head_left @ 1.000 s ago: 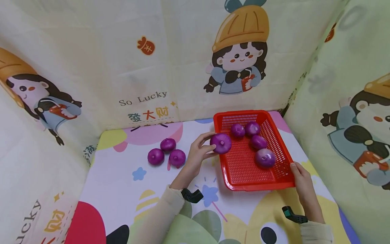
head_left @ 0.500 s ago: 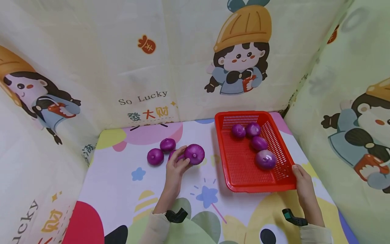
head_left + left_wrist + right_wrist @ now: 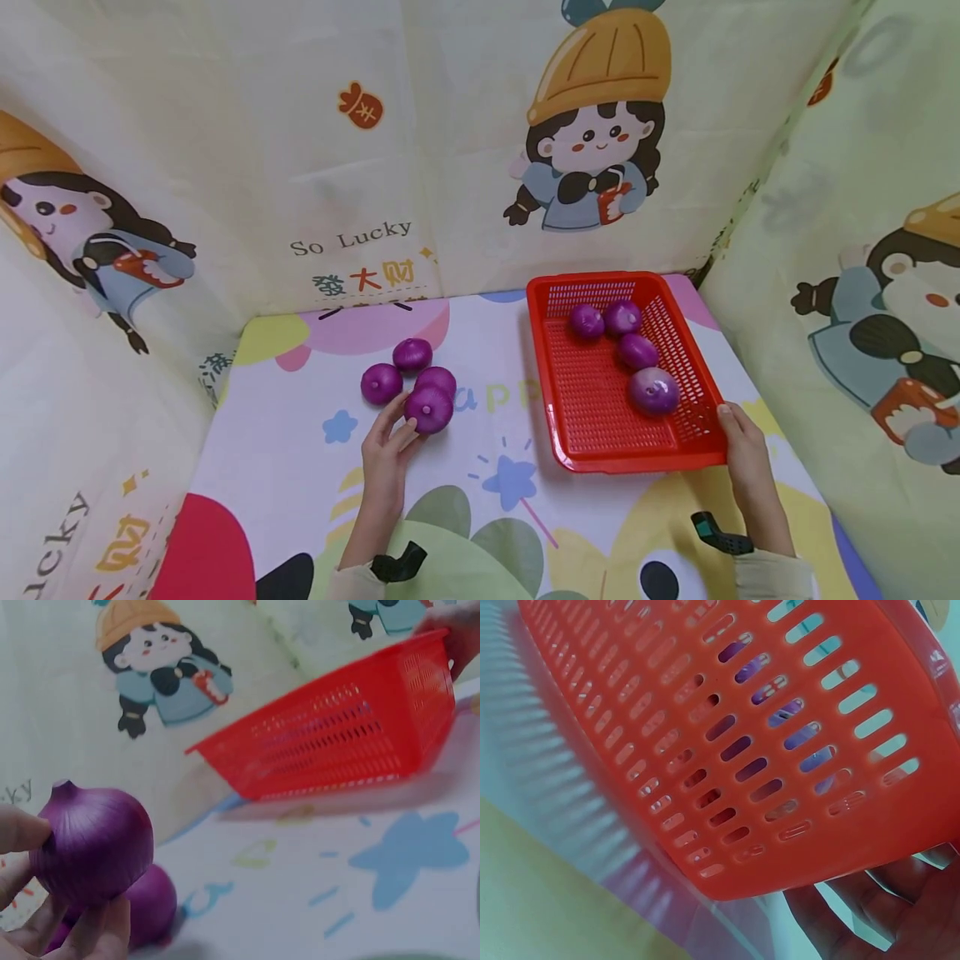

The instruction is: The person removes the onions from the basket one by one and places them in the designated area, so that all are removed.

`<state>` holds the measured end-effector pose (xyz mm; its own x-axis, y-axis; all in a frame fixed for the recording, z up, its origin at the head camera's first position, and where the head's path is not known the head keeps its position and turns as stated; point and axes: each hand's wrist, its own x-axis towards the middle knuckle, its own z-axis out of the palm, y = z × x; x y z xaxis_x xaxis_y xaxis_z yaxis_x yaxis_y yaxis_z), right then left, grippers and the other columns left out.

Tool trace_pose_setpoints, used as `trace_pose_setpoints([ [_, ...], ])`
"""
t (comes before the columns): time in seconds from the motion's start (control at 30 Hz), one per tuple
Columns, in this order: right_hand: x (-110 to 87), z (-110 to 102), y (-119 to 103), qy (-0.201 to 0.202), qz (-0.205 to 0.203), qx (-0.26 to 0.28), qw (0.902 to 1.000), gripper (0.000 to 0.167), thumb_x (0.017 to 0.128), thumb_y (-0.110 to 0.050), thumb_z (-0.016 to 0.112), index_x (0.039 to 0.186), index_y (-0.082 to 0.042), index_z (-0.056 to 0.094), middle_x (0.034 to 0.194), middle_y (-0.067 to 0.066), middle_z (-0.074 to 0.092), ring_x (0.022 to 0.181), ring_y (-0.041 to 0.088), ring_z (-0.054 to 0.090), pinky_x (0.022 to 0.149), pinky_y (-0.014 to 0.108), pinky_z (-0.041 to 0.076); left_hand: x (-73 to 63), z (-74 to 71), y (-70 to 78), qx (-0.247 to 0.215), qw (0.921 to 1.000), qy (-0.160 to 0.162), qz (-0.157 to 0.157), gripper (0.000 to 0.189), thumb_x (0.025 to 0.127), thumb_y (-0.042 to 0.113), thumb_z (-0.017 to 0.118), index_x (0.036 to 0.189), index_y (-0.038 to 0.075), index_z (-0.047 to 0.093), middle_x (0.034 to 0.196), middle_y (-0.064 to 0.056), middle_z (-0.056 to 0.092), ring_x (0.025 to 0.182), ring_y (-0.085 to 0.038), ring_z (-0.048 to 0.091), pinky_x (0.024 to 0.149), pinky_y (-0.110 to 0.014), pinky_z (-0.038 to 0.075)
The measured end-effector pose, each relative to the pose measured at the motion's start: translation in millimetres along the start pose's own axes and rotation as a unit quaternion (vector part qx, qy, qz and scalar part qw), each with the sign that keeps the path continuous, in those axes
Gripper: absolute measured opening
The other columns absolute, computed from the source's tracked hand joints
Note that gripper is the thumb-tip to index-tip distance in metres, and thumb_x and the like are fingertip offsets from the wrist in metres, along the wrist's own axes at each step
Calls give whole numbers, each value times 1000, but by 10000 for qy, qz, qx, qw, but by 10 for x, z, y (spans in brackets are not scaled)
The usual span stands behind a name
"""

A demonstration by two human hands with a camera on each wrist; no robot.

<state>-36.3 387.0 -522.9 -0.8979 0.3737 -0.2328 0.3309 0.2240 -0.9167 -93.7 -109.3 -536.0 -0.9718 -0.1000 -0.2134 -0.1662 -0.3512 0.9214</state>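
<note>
Pretend the table (image 3: 270, 450) is a clock, with twelve at the side far away from me. My left hand (image 3: 386, 447) is near nine o'clock. Its fingers (image 3: 116, 930) are bent around a big purple onion (image 3: 429, 409) and pinch it, with some tucked under it. That onion is just beside three onions (image 3: 382, 384) bunched up at ten o'clock. It is at five o'clock from the middle of the bunch. It hides a bit of the closest one, so I can't tell if they touch.

My right hand (image 3: 747, 443) is at three o'clock and grips the red basket (image 3: 585, 412), which is at two. It holds on near the corner, at four o'clock from the basket's middle, with my thumb on the rim. Four onions (image 3: 637, 352) lie inside in a wiggly row, from eleven down to four. I can't tell if the basket sits flat.

I think this is the putting-down step, with one more onion for the bunch. The next move calls for going slow, I'd say: lower it softly and let go only once it sits by itself. Onions are round, so a bump could make one roll.
</note>
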Motion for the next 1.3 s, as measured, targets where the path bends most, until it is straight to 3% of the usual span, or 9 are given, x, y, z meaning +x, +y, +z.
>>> trace_pose_setpoints([
  [0.2,33,-4,23,18,85,79,9999,55,111,-49,35,145,-7,43,93,-32,62,73,3,72,67,18,60,-48,-196,-48,351,9986,316,-226,54,102,14,67,153,6,50,142,0,56,117,-4,65,95,-27,60],
  [0.47,12,-13,19,29,126,321,9994,35,111,-48,37,132,-23,51,91,-28,66,69,6,72,66,19,60,-43,-333,-100,920,9938,565,-270,53,103,20,68,152,10,52,145,-3,57,103,1,69,90,-21,60],
  [0.63,5,-17,18,55,43,301,9995,31,111,-48,37,129,-27,52,91,-28,66,68,7,73,66,19,60,-21,-350,-115,941,9934,588,-278,53,104,15,64,154,9,49,155,-13,50,104,4,68,90,-19,59],
  [0.73,23,-22,20,67,46,263,9996,34,111,-47,37,131,-23,52,90,-29,66,67,6,73,65,19,60,-4,-351,-119,967,9930,644,-220,52,105,12,63,155,9,49,157,-14,49,104,4,67,90,-18,59],
  [0.97,29,-18,26,30,34,454,9990,25,112,-45,37,126,-30,52,90,-28,67,67,6,72,64,19,60,42,-365,-165,1001,9916,809,-92,51,105,8,61,154,7,48,156,-15,48,101,4,65,87,-17,59],
  [1.3,27,-3,37,69,72,483,9988,30,112,-43,36,129,-24,52,89,-27,66,67,5,71,65,18,59,119,-314,-192,1187,9864,1133,130,50,104,9,62,152,3,50,153,-22,51,100,6,65,83,-14,59],
])
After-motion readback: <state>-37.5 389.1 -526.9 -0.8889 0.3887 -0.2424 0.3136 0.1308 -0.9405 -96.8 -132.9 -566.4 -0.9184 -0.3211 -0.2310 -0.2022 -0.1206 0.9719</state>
